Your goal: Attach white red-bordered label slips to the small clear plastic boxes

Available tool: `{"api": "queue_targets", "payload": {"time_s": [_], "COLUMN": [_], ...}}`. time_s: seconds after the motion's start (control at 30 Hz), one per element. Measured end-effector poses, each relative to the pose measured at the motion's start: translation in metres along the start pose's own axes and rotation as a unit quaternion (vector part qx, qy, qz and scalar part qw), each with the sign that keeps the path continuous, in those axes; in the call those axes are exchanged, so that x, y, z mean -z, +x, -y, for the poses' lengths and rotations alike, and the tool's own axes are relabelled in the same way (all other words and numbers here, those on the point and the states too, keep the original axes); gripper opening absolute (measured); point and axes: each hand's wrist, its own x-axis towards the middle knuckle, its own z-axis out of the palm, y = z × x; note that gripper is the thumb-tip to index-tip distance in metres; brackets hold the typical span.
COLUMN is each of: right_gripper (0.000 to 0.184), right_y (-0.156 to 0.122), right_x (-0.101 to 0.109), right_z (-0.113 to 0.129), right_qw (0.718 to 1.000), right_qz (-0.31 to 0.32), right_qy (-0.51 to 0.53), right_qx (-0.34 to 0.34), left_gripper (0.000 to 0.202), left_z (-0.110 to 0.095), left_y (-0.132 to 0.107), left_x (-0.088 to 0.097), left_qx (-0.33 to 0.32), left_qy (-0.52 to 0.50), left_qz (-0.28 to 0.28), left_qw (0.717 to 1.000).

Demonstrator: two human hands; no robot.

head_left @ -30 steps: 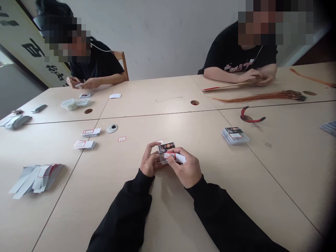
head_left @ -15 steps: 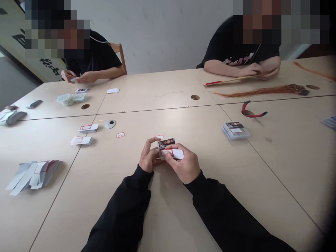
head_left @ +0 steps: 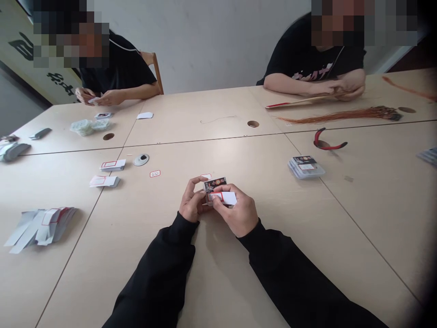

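Between my hands, above the middle of the table, is a small clear plastic box (head_left: 216,183) with a black printed label on top. My left hand (head_left: 191,202) is closed around the box's left side, thumb and index finger at its edges. In my right hand (head_left: 239,212) a white sticker strip with a red-framed label (head_left: 228,198) is pinched, lying over the near part of the box. My right thumb presses on the red frame. The box's underside is hidden by my fingers. Just beyond the box lies a red-edged white sticker (head_left: 205,176).
On the right are stacked clear boxes (head_left: 306,168) and red-handled pliers (head_left: 329,140). Label strips (head_left: 108,181) and a larger strip pile (head_left: 41,230) lie left, near a round white disc (head_left: 141,159). Two people sit opposite; one handles a long strip (head_left: 300,101) beside orange wires (head_left: 341,116).
The view has shifted slightly, so the table's contents sit a little higher and further left. My hands keep nearly the same hold on the box and strip.
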Motion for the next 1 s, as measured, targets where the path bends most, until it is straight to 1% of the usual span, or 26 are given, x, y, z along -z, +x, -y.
{"api": "queue_targets", "payload": {"time_s": [0.13,0.33,0.7,1.0], "right_gripper": [0.012,0.013,0.013,0.013], "right_y": [0.0002,-0.0004,0.0002,-0.0001], "right_x": [0.0005,0.0015,0.0015,0.0009], "right_z": [0.0006,0.0026,0.0021,0.0021], "right_qw": [1.0,1.0,1.0,1.0], "right_qz": [-0.001,0.003,0.001,0.001], "right_qy": [0.005,0.001,0.0,-0.002], "right_qx": [0.001,-0.005,0.001,0.002], "left_gripper": [0.043,0.05,0.047,0.047], "left_z": [-0.001,-0.0009,-0.0018,-0.0015], "left_y": [-0.0005,-0.0013,-0.0034,-0.0035], "left_x": [-0.0006,-0.002,-0.0051,-0.0052], "left_qx": [-0.001,-0.017,-0.022,-0.022], "left_qy": [0.003,0.015,0.033,0.033], "left_qz": [0.003,0.007,-0.013,-0.014], "left_qw": [1.0,1.0,0.999,0.999]}}
